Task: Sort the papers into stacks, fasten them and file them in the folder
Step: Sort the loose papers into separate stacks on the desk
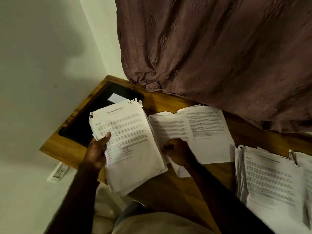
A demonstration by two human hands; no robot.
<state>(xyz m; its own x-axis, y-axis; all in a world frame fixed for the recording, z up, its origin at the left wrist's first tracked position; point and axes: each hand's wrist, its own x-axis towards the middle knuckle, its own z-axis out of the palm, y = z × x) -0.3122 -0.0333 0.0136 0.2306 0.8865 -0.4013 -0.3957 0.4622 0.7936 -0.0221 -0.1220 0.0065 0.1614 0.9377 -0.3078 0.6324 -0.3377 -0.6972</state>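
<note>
Two hands work over a warm brown wooden surface with visible grain. The left hand holds a thick stack of papers, thumb pressed flat on the top printed sheet and the other fingers closed under the stack's left edge; the stack's corners are ragged and torn, and its lower end hangs past the near edge of the surface. The right hand is curled on a loose sheet lying flat in the middle of the surface, but motion blur hides whether its fingers pinch the sheet or only rest on it. That sheet overlaps another loose printed page toward the far edge. A tall, uneven pile of pages sits at the right edge, running out of view, with a metal clip at its top. A black, smooth folder with rounded corners fills the far left corner, partly under the held stack. A heavy mauve curtain with embossed motifs drapes onto the far edge. Bare wood shows only between the loose sheets and the right pile.
</note>
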